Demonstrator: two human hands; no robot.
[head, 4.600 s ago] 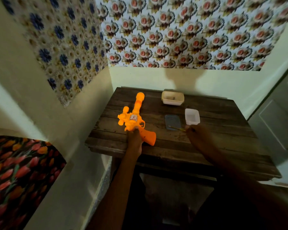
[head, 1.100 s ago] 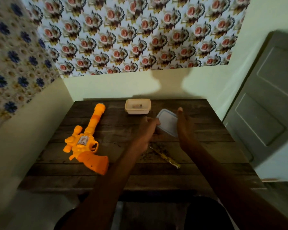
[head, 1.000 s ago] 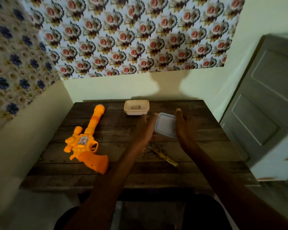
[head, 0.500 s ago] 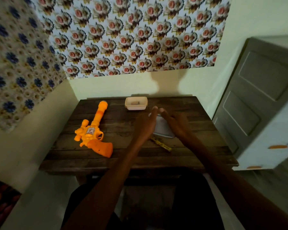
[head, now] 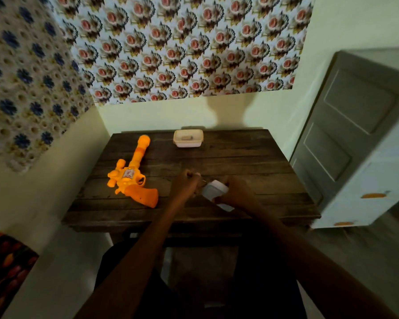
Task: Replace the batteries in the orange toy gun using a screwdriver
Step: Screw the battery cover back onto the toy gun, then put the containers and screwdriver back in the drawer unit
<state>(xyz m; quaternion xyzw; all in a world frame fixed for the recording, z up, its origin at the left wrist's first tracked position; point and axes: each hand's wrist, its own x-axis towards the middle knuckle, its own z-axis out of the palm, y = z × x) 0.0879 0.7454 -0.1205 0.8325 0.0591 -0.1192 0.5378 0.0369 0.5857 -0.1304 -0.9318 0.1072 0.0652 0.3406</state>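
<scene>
The orange toy gun (head: 134,178) lies on the left part of the dark wooden table (head: 251,157), barrel pointing to the far edge, grip toward me. My right hand (head: 238,192) holds a small white lidded container (head: 213,192), tilted, just above the table's middle. My left hand (head: 186,184) has its fingers curled against that container's upper left corner. The screwdriver is not visible; my hands and the container cover the spot where it lay.
A beige open tub (head: 188,138) with a small item inside stands at the table's far edge. A grey cabinet with orange handles (head: 373,195) stands close on the right. Walls close in the table at the back and left.
Both hands have pulled the small container nearer to me and closed on it; the screwdriver seen beside it half a second ago is now covered. The gun has not moved.
</scene>
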